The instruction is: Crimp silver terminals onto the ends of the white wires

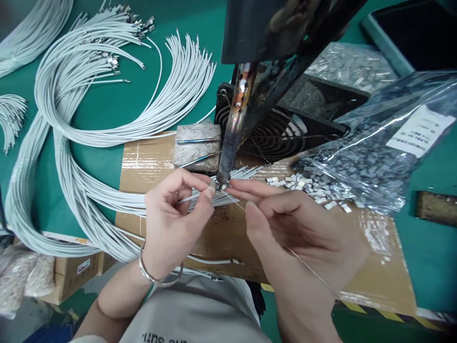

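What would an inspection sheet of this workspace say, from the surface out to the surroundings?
Surface: taped cardboard on a green tabletop.
Work things: soldering iron, tip down between the hands; thin wire.
Clutter: small metal connectors lying loose beside a labelled plastic bag.
Hands: left hand pinched beside the tip, its hold unclear; right hand holding the thin wire.
Cables: white cables in curved bundles.
Surroundings: black fan; carton, lower left.

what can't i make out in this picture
All in the head view:
What the left hand pinches: too small, mostly covered by its fingertips.
Print on the white label: too small.
Black fan: partly hidden by the soldering iron.
Dark-screened device: cut off by right edge.
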Motion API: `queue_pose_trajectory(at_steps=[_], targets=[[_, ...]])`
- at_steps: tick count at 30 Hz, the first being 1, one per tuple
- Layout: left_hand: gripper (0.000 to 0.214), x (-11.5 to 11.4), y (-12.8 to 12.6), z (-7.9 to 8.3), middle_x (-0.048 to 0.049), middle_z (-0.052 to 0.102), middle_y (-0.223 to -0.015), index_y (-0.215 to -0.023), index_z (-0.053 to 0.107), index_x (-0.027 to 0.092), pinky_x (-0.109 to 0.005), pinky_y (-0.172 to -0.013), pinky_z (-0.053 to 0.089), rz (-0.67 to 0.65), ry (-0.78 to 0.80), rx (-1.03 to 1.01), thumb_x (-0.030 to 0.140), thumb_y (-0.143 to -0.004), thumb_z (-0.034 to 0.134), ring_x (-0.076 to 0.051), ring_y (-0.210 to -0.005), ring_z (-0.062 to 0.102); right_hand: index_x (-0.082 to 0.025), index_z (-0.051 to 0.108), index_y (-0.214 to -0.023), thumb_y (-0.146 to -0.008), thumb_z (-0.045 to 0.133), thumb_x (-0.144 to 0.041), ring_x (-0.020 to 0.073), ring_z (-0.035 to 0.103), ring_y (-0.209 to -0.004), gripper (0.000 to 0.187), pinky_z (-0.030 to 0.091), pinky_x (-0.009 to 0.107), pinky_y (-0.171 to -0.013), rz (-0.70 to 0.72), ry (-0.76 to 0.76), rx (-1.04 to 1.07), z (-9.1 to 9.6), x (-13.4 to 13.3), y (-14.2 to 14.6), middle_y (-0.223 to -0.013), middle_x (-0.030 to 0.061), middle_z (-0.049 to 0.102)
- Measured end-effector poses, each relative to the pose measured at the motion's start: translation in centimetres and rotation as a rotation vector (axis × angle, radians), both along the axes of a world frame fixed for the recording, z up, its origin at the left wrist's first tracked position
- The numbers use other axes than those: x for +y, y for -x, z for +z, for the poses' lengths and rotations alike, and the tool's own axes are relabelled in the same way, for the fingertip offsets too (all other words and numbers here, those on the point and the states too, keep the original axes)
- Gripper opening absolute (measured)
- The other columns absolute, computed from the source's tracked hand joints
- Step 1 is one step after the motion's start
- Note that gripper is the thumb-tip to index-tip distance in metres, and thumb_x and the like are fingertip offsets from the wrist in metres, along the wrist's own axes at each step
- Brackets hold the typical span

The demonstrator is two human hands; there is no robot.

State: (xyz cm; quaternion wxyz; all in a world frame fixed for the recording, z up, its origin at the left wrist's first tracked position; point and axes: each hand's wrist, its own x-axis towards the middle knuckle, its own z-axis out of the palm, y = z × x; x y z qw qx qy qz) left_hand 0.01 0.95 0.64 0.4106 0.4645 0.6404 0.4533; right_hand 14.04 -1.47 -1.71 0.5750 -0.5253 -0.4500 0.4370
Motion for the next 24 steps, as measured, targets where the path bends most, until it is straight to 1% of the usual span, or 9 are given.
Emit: queue_pose_trajectory(at_steps=[5,9,13,19,24], targets=[[0.016,-0.05,0.03,0.00,-0.0054,0.080,-0.088,-0.072,0.070,0.020,-0.024,-0.046,0.034,-0.002,0.001,-0.009,0.009,-0.079,0.078,-0.014,-0.068,0.063,-0.023,0.067,-0.079,-0.089,0.072,-0.002,0.0168,0.082,-0.105,0.024,0.065,0.026,-0.096,0.003,-0.002,0.008,-0.05,0.13,0.15,-0.112,0.0004,0.083],[0.016,-0.16,0.06,-0.01,-0.0045,0.080,-0.088,-0.073,0.070,0.020,-0.024,-0.047,0.033,-0.006,-0.009,-0.003,0.007,-0.079,0.078,-0.013,-0.066,0.061,-0.023,0.066,-0.078,-0.090,0.071,-0.004,0.0196,0.082,-0.106,0.023,0.067,0.030,-0.095,0.004,-0.003,-0.002,-0.09,0.07,0.02,-0.111,0.0025,0.084],[0.017,-0.12,0.00,-0.04,-0.0047,0.080,-0.088,-0.072,0.069,0.020,-0.024,-0.046,0.032,-0.005,-0.008,0.004,0.007,-0.079,0.078,-0.012,-0.064,0.059,-0.022,0.065,-0.079,-0.091,0.071,-0.005,0.0200,0.082,-0.104,0.022,0.067,0.033,-0.097,0.002,0.013,0.008,-0.12,-0.04,-0.05,-0.113,0.0040,0.084],[0.016,-0.09,0.02,-0.08,-0.0051,0.080,-0.088,-0.073,0.070,0.020,-0.024,-0.045,0.032,-0.005,-0.011,0.002,0.007,-0.079,0.078,-0.013,-0.065,0.061,-0.022,0.067,-0.078,-0.089,0.073,-0.005,0.0191,0.083,-0.102,0.022,0.068,0.031,-0.094,-0.014,-0.005,0.013,-0.13,0.03,0.08,-0.111,0.0035,0.084],[0.016,-0.05,-0.11,0.04,-0.0052,0.080,-0.087,-0.071,0.070,0.020,-0.024,-0.045,0.032,0.006,-0.017,0.012,0.009,-0.078,0.079,-0.012,-0.063,0.060,-0.022,0.066,-0.077,-0.090,0.072,-0.006,0.0203,0.082,-0.103,0.022,0.068,0.032,-0.094,-0.022,0.012,0.008,0.07,0.08,0.19,-0.111,0.0044,0.084]])
